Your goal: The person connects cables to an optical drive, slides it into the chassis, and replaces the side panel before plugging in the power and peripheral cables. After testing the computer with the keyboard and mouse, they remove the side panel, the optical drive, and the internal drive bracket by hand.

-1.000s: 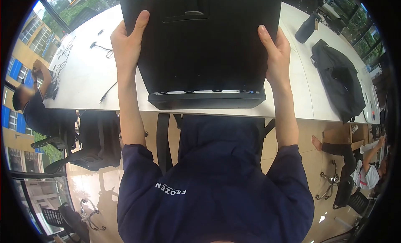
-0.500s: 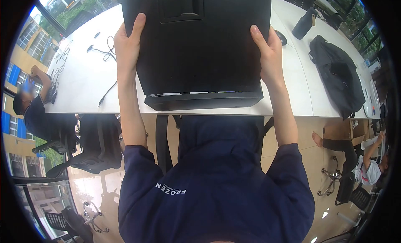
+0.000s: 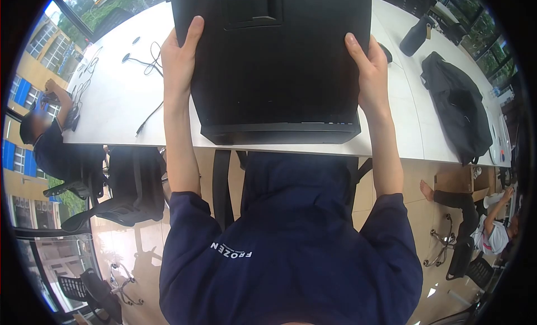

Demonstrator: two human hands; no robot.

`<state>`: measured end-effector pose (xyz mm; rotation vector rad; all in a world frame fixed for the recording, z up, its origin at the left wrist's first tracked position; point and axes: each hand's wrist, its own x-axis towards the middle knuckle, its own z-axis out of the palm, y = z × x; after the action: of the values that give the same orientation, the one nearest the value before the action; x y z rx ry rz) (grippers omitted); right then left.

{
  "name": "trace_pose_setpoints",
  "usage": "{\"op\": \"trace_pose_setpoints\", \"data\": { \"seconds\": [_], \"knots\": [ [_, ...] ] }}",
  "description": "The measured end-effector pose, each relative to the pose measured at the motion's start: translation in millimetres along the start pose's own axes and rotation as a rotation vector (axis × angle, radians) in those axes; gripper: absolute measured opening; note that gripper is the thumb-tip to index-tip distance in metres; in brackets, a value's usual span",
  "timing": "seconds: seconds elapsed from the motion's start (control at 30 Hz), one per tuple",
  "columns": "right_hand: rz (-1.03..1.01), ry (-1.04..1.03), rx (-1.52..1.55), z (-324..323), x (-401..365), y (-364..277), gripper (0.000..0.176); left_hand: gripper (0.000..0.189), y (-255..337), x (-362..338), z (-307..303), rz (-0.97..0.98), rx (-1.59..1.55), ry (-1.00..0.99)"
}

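A large black panel [image 3: 279,73] with a recessed handle-like part near its top covers the middle of the view. My left hand [image 3: 182,59] grips its left edge, thumb on the face and the other fingers hidden behind. On the right edge my right hand [image 3: 369,68] holds it the same way. Along the panel's near side lies a black box-like body [image 3: 279,138], close to the table's front edge; a row of small slots shows at its right part.
The white table [image 3: 123,101] carries thin black cables [image 3: 151,62] at left, a dark mouse [image 3: 386,53], a dark bottle [image 3: 415,39] and a black bag [image 3: 456,104] at right. One person [image 3: 47,129] sits at far left, another [image 3: 492,227] at far right. Chairs stand around.
The panel has come down against the black body, and the gap with slots between them has mostly closed. Both hands moved with it; the whole view shifted slightly.
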<state>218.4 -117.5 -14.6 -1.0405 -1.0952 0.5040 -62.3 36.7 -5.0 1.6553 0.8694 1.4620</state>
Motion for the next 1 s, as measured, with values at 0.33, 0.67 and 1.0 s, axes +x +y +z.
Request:
{"op": "trace_pose_setpoints", "data": {
  "seconds": [0.33, 0.67, 1.0],
  "knots": [
    [0.011, 0.015, 0.029, 1.2, -3.8, 1.5, 0.038, 0.064, -5.6, 3.4, -0.3, -0.036, 0.049, -0.016],
    [0.072, -0.007, 0.016, 1.4, 2.0, 10.3, 0.041, 0.065, -13.4, 6.0, 5.6, -0.137, 0.058, -0.037],
    [0.272, -0.042, -0.045, -7.0, 9.9, 37.6, 0.039, 0.061, -59.1, 19.3, 8.0, -0.246, 0.034, -0.163]
  ]
}}
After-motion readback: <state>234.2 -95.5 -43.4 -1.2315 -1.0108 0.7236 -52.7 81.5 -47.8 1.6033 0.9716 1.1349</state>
